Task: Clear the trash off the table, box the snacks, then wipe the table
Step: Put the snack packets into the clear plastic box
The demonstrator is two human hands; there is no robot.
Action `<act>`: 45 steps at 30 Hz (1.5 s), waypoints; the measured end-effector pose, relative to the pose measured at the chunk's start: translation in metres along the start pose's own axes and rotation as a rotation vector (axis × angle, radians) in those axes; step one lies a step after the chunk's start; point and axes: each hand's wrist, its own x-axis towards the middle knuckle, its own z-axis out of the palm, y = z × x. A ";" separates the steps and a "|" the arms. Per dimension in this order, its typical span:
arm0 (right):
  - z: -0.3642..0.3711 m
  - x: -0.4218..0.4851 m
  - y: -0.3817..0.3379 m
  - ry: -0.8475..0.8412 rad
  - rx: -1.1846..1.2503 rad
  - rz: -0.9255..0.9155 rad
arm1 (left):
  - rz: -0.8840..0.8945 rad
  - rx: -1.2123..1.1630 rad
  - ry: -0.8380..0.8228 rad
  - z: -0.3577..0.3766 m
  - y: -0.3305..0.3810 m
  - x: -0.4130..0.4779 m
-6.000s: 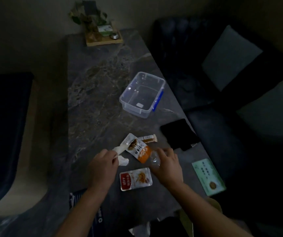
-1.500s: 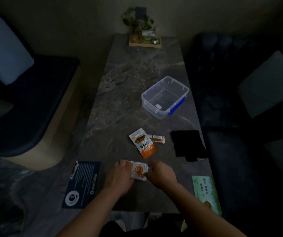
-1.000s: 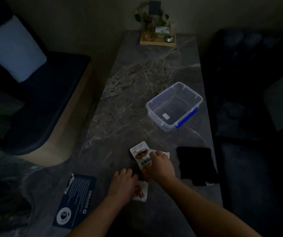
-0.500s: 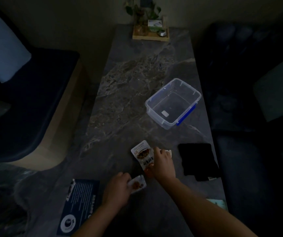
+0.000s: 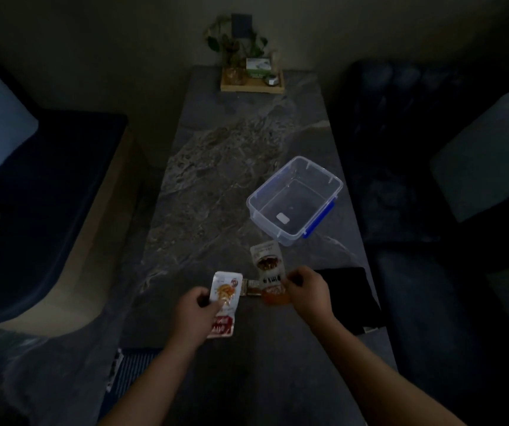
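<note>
My left hand (image 5: 196,312) grips a white and red snack packet (image 5: 225,299), lifted above the dark marble table (image 5: 216,179). My right hand (image 5: 308,290) grips a white and orange snack packet (image 5: 268,265), held upright just short of the clear plastic box (image 5: 294,199). The box has blue clips and holds only a small white label. Between my hands a small brown snack bar (image 5: 251,287) lies on the table, partly hidden by the packets.
A black cloth (image 5: 353,296) lies at the table's right edge beside my right hand. A wooden tray with a plant (image 5: 251,78) stands at the far end. A dark blue leaflet (image 5: 130,368) lies near left. Dark sofas with pale cushions flank the table.
Both hands have lifted their packets off the table. The right hand's orange packet has moved up toward the clear box, and the left hand's red packet has risen beside it.
</note>
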 end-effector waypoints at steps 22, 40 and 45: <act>-0.073 0.133 -0.067 0.325 0.158 0.034 | 0.062 -0.277 0.005 0.081 0.197 0.122; -0.045 0.080 -0.016 0.125 -0.020 -0.138 | 0.336 0.263 0.057 0.063 0.052 0.077; -0.014 0.053 -0.001 -0.223 -0.397 -0.205 | 0.441 0.599 0.063 0.055 -0.012 0.033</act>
